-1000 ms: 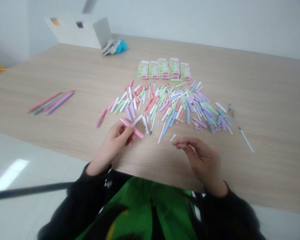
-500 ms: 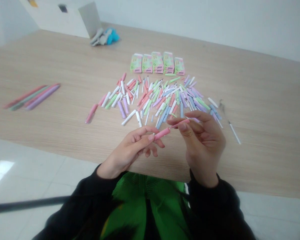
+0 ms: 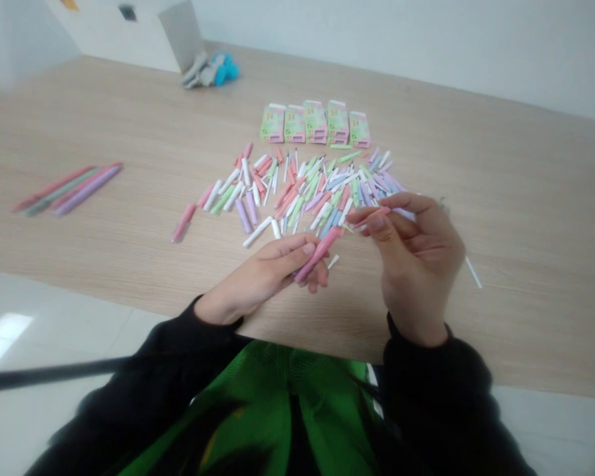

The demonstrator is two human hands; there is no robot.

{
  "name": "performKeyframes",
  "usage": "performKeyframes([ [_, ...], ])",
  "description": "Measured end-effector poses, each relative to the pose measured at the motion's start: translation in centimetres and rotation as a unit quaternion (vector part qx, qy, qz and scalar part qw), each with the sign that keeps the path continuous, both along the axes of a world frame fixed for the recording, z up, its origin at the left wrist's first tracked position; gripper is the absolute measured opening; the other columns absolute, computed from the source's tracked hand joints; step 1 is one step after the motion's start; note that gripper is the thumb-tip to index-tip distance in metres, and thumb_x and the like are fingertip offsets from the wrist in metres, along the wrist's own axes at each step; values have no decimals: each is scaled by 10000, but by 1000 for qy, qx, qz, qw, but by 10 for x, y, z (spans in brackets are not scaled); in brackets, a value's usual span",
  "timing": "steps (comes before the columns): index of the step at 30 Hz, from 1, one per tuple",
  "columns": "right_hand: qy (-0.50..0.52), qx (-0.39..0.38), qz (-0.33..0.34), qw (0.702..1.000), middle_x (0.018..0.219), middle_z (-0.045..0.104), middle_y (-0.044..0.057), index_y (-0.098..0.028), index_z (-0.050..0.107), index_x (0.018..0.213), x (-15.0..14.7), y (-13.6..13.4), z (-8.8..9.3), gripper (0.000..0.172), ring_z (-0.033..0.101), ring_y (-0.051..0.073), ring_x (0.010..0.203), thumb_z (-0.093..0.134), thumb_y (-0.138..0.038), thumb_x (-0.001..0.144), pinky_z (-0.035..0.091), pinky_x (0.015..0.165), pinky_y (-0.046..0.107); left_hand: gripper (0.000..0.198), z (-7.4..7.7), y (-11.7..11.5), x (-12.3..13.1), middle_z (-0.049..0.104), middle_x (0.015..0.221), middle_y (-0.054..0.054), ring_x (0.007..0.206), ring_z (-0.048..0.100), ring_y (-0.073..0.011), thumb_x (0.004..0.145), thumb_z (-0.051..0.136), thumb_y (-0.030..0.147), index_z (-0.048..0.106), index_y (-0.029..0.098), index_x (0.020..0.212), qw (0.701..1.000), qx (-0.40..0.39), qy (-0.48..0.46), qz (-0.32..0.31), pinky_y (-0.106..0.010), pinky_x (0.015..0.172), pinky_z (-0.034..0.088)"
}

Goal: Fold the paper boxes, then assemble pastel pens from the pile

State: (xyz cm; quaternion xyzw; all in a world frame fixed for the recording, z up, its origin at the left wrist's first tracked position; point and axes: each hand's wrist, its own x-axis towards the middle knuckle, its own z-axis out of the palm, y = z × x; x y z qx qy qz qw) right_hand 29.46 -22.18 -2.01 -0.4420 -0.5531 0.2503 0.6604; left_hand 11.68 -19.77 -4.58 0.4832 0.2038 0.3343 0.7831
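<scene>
My left hand (image 3: pixel 268 271) is closed around a pink pen barrel (image 3: pixel 321 253), which slants up to the right between thumb and fingers. Just right of it, my right hand (image 3: pixel 419 254) pinches a slim pink pen part (image 3: pixel 384 211), mostly covered by the fingertips. The two pieces are close together; whether they touch is hard to tell. A small white strip (image 3: pixel 333 262) shows by the left fingers, too blurred to name. Beyond both hands lies a loose heap of pen parts (image 3: pixel 297 198) in pink, white, green, purple and blue.
Several small green-and-pink boxes (image 3: pixel 272 123) stand in a row behind the heap. Finished-looking long pens (image 3: pixel 89 192) lie at the left. Gloves (image 3: pixel 211 71) rest beside a white box (image 3: pixel 129 36) at the back left. A white refill (image 3: pixel 473 272) lies at the right.
The barrel in my left hand has tilted more upright and shows more of its length. My right hand has moved slightly up and right with its pink part.
</scene>
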Motion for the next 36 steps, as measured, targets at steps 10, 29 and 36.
performKeyframes([
  [10, 1, -44, 27, 999, 850, 771, -14, -241, 621, 931, 15, 38, -1, 122, 751, 151, 756, 725, -298, 901, 606, 721, 310, 317, 9, 35, 20, 601, 670, -35, 608, 549, -101, 1036, 447, 208, 609, 121, 777, 995, -86, -10, -45, -201, 604, 448],
  [29, -143, -50, 67, 986, 1035, 780, 18, -288, 773, 1084, 19, 24, -4, 207, 732, 180, 999, 587, -311, 995, 566, 947, 360, 216, 1, 37, 13, 548, 731, -14, 673, 482, -121, 1025, 494, 251, 633, 154, 891, 1000, -10, -13, -12, -228, 653, 412],
  [36, -112, -69, 118, 984, 1035, 770, 11, -277, 723, 1143, 17, 25, -9, 208, 728, 167, 924, 671, -300, 943, 605, 869, 353, 195, -1, 39, 12, 583, 752, -14, 674, 520, -104, 1027, 507, 251, 657, 154, 947, 999, -19, -36, -20, -203, 651, 443],
])
